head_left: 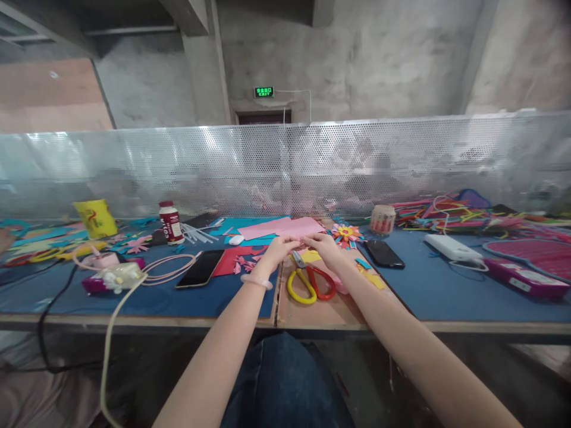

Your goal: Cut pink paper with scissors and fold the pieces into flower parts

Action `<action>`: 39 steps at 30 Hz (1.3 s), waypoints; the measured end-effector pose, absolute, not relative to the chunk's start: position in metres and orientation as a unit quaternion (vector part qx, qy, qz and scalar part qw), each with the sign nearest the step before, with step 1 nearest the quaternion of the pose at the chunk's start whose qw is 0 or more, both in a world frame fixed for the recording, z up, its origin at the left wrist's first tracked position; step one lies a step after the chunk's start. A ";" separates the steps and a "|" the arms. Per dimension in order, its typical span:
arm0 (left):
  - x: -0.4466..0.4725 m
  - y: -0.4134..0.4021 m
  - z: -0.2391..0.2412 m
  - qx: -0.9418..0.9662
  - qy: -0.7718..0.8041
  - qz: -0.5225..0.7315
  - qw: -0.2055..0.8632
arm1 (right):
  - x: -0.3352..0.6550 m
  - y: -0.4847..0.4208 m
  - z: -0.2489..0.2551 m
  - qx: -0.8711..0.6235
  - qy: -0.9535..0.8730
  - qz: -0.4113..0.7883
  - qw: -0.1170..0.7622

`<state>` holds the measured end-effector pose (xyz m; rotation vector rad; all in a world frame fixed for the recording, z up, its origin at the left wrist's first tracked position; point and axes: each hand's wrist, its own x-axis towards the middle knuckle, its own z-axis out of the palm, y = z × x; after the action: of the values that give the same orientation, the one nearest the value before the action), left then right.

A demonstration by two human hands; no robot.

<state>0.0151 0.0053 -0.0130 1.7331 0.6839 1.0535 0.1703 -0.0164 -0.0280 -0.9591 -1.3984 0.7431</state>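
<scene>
My left hand (281, 249) and my right hand (325, 246) meet fingertip to fingertip over the middle of the table. Both are closed in a pinch; whatever lies between them is too small and hidden to name. Right behind the fingers lie pink paper sheets (267, 227). Scissors (307, 284) with one yellow and one red handle rest just below my hands, blades pointing away from me. A paper flower (345, 233) in several colours sits beyond my right hand. Red paper (225, 261) with pink cut pieces (243, 265) is left of my left hand.
On the left are a black phone (201, 268), a maroon-and-white bottle (170, 223), a yellow container (96, 219) and a power strip with cables (120, 278). Right: another phone (384, 254), a jar (382, 219), a white power bank (452, 246), a purple box (526, 278). Perforated metal panel (339, 166) behind.
</scene>
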 end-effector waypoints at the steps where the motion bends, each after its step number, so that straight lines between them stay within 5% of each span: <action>1: 0.015 0.006 -0.014 0.714 0.283 0.432 0.473 | 0.170 -0.017 -0.028 -0.415 -0.603 0.320 0.602; 16: 0.015 0.004 -0.010 0.774 0.265 0.403 0.410 | 0.174 -0.014 -0.031 -0.443 -0.594 0.306 0.598; 39: 0.016 0.012 -0.015 0.727 0.259 0.430 0.468 | 0.173 -0.011 -0.032 -0.424 -0.597 0.323 0.599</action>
<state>0.0162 0.0123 -0.0149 1.7832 0.6356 1.0554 0.1735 -0.0111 -0.0318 -0.9843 -1.3839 0.7498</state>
